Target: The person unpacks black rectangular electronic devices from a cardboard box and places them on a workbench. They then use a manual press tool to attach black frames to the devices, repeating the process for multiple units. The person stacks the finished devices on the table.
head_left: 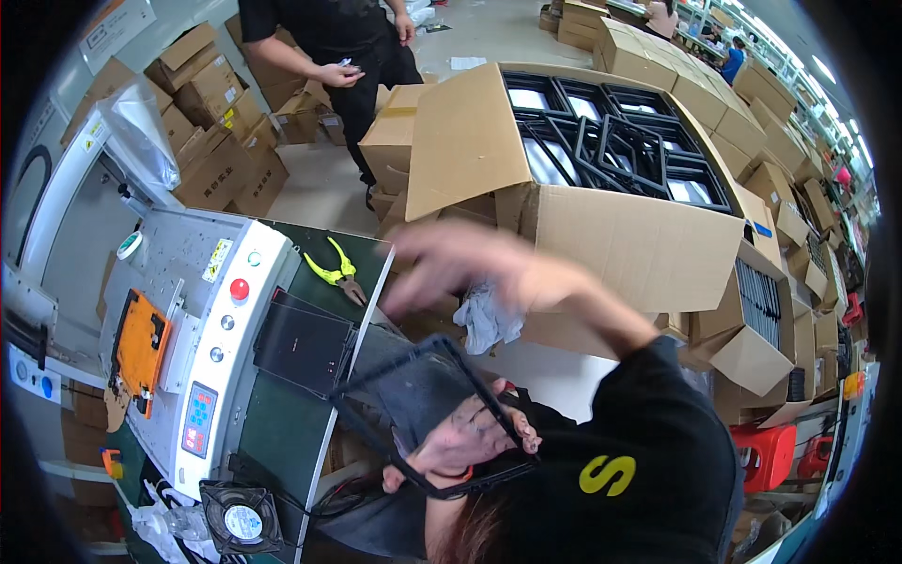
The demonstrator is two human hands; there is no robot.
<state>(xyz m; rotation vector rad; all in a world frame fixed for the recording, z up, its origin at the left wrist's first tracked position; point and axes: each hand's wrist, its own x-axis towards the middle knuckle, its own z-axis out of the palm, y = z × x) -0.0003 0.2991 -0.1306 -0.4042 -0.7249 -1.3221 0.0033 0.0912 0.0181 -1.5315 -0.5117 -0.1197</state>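
Note:
My left hand (470, 440) grips a black rectangular frame (376, 446) with an open middle; my thumb hooks its lower edge and my fingertips reach its right side. My right hand (470, 268), smeared by motion, stretches over the corner of the green worktop (249, 432); I cannot tell whether it holds anything. Near it on the worktop lie yellow-handled pliers (336, 273) and a few thin black panels (303, 344). Under my right wrist shows a crumpled grey cloth (489, 320). A large open carton (639, 240) beyond my right arm holds several similar black frames (611, 141), some loosely piled.
A white machine (221, 329) with a red button and an orange fixture (141, 352) stands at the left. A black fan (241, 520) sits at the lower left. Another person (324, 56) stands at the back. Cartons (211, 94) and a red stool (763, 456) surround the area.

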